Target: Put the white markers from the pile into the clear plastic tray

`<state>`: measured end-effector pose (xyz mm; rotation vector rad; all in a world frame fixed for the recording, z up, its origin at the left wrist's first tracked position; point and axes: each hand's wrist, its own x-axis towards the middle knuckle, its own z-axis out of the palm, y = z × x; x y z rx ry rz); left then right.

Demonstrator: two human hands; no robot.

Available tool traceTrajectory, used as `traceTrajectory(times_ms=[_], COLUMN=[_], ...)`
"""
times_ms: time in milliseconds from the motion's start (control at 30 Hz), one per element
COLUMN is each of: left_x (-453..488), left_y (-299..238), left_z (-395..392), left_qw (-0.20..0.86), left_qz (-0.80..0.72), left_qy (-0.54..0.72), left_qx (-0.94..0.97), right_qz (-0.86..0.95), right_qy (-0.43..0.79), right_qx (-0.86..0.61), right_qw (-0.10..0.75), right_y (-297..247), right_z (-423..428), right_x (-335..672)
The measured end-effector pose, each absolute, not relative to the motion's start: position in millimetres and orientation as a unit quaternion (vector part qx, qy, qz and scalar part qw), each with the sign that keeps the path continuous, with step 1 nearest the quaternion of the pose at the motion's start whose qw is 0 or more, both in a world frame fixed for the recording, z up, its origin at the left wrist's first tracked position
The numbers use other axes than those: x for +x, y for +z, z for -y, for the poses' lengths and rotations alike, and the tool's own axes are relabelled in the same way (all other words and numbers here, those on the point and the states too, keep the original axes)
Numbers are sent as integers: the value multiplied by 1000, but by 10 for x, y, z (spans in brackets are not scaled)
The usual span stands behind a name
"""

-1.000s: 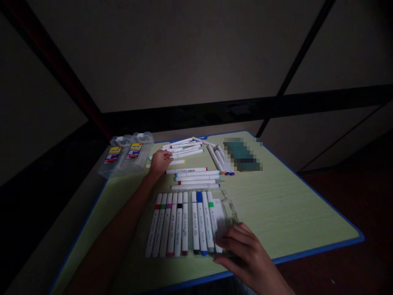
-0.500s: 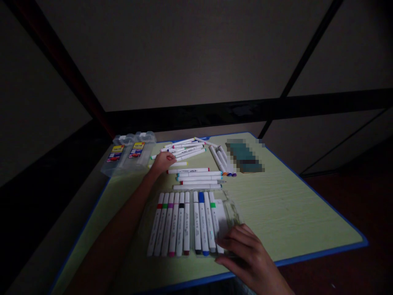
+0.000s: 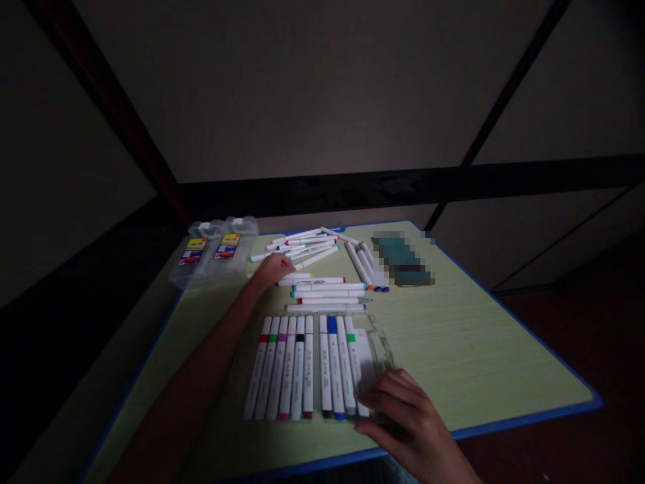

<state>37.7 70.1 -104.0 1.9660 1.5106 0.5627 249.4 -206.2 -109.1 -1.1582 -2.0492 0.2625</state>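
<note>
My left hand (image 3: 273, 269) reaches far across the pale green table (image 3: 468, 349). Its fingers are curled over a white marker with a yellow-green cap (image 3: 301, 275), at the near edge of a loose pile of white markers (image 3: 307, 243). Nearer to me, my right hand (image 3: 406, 417) grips the right front corner of a clear plastic tray (image 3: 380, 346). The tray holds a row of several white markers with coloured bands (image 3: 302, 366). Between pile and tray lie several markers stacked side by side (image 3: 327, 292).
Two clear plastic cases with yellow labels (image 3: 214, 250) stand at the table's far left corner. A dark green block (image 3: 403, 259) and a few purple-tipped markers (image 3: 365, 265) lie at the far right. The table has a blue rim (image 3: 529, 417). The surroundings are dark.
My left hand has drawn back a little from the loose pile toward the stacked markers. My right hand stays on the tray corner. The view has shifted slightly.
</note>
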Motion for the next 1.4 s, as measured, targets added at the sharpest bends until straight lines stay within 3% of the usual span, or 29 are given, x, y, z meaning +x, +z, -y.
traceTrajectory(times_ms=[467,967,1400], left_x=[407,490,582], left_y=[-907,-650,-466], left_z=[-644,-480,-332], left_qw=[380,493,594], left_qz=[-559,-509,-460], left_qy=[246,405,371], left_qx=[695,578,545], right_qz=[817,816,810], right_qy=[93,98,112], right_qx=[-451,-448,-447], right_qw=[347,351,363], right_y=[-1089,-1093,-1042], right_z=[2065,2057,2068], right_x=[2524,2515,2518])
